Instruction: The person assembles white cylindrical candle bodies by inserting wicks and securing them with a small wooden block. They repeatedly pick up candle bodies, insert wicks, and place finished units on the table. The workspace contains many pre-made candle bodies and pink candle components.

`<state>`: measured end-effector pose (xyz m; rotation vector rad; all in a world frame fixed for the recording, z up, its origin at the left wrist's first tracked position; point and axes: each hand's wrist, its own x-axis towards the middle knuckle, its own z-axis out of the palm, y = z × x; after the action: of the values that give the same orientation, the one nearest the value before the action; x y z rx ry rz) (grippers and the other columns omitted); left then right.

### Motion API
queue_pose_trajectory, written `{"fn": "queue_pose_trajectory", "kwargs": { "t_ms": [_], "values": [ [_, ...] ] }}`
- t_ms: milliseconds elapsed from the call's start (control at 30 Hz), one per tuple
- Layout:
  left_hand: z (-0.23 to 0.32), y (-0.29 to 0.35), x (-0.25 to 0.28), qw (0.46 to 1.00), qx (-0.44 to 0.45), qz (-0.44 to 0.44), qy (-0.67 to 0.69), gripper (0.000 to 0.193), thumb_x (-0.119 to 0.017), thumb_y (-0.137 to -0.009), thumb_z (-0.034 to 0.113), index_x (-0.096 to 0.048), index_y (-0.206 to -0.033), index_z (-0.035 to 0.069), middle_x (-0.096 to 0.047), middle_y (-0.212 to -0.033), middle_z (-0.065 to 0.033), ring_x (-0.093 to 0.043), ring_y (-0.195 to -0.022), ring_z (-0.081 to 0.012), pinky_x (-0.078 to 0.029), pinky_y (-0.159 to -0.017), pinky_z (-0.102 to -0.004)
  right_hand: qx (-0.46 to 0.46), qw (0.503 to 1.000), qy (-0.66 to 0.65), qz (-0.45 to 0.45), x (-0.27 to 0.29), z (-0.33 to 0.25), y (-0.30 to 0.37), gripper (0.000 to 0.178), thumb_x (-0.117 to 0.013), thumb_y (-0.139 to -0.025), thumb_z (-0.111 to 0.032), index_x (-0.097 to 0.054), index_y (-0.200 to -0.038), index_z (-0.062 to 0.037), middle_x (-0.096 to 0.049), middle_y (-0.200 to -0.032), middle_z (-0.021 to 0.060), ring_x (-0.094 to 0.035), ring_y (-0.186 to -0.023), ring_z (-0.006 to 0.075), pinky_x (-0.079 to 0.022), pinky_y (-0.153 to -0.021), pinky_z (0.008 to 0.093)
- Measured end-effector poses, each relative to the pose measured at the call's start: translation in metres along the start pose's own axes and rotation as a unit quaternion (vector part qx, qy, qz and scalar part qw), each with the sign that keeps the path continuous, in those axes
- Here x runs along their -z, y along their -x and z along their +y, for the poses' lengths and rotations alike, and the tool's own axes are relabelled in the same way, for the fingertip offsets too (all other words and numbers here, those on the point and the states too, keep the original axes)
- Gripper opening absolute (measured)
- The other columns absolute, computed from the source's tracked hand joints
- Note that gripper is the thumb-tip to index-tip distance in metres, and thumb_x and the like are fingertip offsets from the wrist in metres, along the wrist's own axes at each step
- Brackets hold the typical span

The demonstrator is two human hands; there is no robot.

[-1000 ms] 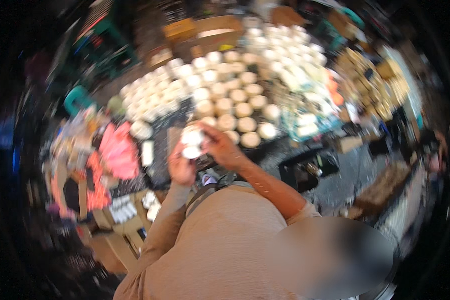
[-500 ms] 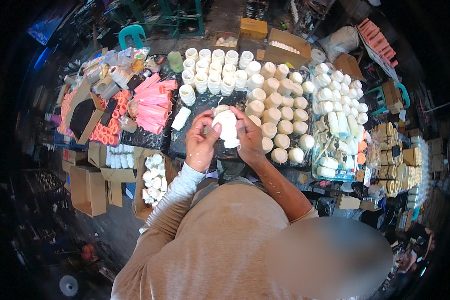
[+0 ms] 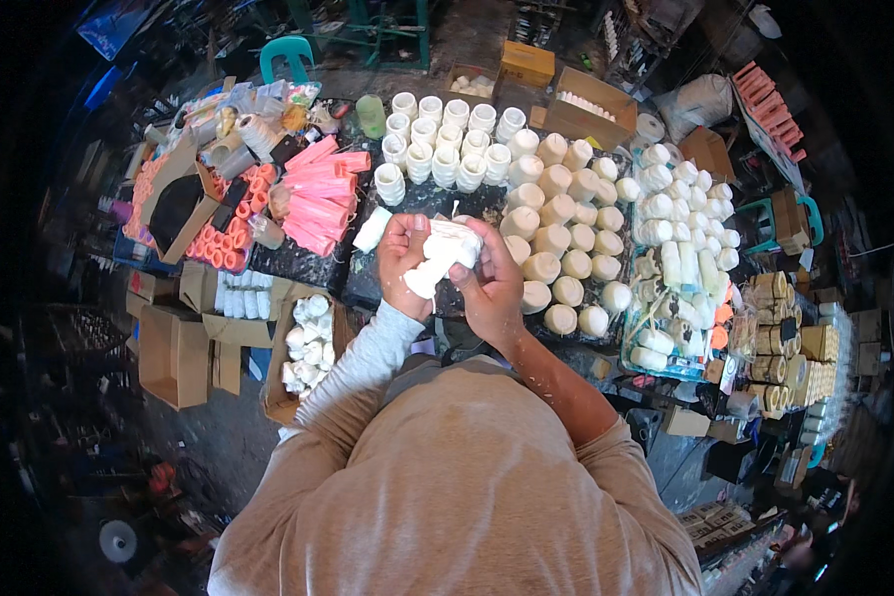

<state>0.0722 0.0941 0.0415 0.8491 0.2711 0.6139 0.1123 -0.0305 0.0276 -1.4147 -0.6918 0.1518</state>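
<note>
Both my hands hold a white lumpy candle-like piece (image 3: 443, 248) over the dark table, with a short wick-like strand rising at its far end. A white flap, smooth and rubbery-looking, hangs from its near left side. My left hand (image 3: 399, 266) grips the left side, thumb on top. My right hand (image 3: 495, 293) has its fingers curled round the right side. White flecks dot both hands. Just left of my left hand lies a white cylindrical piece (image 3: 372, 229). What lies under my fingers is hidden.
White ribbed cups (image 3: 418, 161) stand in rows beyond my hands. Cream cylinders (image 3: 556, 209) fill the table's right, beside wrapped white pieces (image 3: 680, 256). Pink tubes (image 3: 318, 199) lie left. A carton of white pieces (image 3: 286, 407) sits near my left forearm.
The held piece has been turned and tilted, and its white flap now points toward the near left. My right hand has come lower round it. The whole view has shifted slightly.
</note>
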Motion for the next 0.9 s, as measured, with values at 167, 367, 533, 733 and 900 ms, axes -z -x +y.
{"fn": "queue_pose_trajectory", "kwargs": {
  "t_ms": [167, 367, 533, 733, 900],
  "values": [
    [-0.003, -0.011, 0.003, 0.997, 0.069, 0.018, 0.002, 0.017, -0.061, -0.108, 0.023, -0.056, -0.105, 0.006, -0.069, -0.087, -0.0072, -0.068, -0.072, -0.0138, -0.058, -0.064, -0.029, 0.004, 0.993, 0.117, -0.014, 0.012, -0.018, 0.006, 0.05, -0.065, -0.096, -0.012, -0.051, -0.142, -0.0003, -0.06, -0.131, 0.0244, -0.063, -0.118, 0.0358, -0.049, -0.102, 0.0417],
    [-0.015, -0.014, 0.014, 0.995, 0.08, -0.022, -0.06, 0.017, -0.058, -0.109, 0.023, -0.057, -0.105, 0.007, -0.069, -0.085, -0.0061, -0.067, -0.068, -0.0131, -0.056, -0.059, -0.029, -0.022, 0.99, 0.139, -0.032, 0.017, -0.012, 0.013, 0.047, -0.054, -0.096, -0.004, -0.051, -0.143, -0.0018, -0.062, -0.127, 0.0233, -0.067, -0.109, 0.0313, -0.053, -0.093, 0.0383],
    [-0.029, -0.017, 0.009, 0.972, 0.055, -0.016, -0.23, 0.023, -0.066, -0.105, 0.022, -0.059, -0.115, 0.003, -0.068, -0.095, -0.0043, -0.064, -0.085, -0.0098, -0.055, -0.08, -0.0275, -0.066, 0.995, 0.002, 0.069, 0.014, 0.015, 0.011, 0.052, -0.059, -0.093, -0.006, -0.049, -0.144, -0.0017, -0.066, -0.124, 0.0164, -0.066, -0.109, 0.0223, -0.054, -0.092, 0.0353],
    [-0.009, 0.022, 0.008, 0.961, -0.025, -0.145, -0.234, 0.041, -0.072, -0.1, 0.016, -0.065, -0.137, -0.001, -0.061, -0.14, -0.0115, -0.064, -0.113, -0.0151, -0.052, -0.094, -0.0275, -0.036, 0.995, 0.088, -0.004, 0.027, 0.012, 0.014, 0.061, -0.066, -0.094, -0.015, -0.044, -0.149, -0.0027, -0.063, -0.13, 0.0158, -0.062, -0.12, 0.0247, -0.05, -0.102, 0.039],
    [0.004, 0.022, -0.002, 0.919, -0.176, -0.113, -0.334, 0.031, -0.065, -0.104, 0.02, -0.071, -0.126, -0.002, -0.07, -0.123, -0.0174, -0.067, -0.109, -0.0212, -0.053, -0.091, -0.0314, -0.063, 0.997, 0.033, 0.021, 0.013, -0.008, 0.013, 0.053, -0.051, -0.111, -0.033, -0.044, -0.153, -0.0002, -0.063, -0.133, 0.0108, -0.061, -0.117, 0.0183, -0.049, -0.102, 0.0332]
  ]
}}
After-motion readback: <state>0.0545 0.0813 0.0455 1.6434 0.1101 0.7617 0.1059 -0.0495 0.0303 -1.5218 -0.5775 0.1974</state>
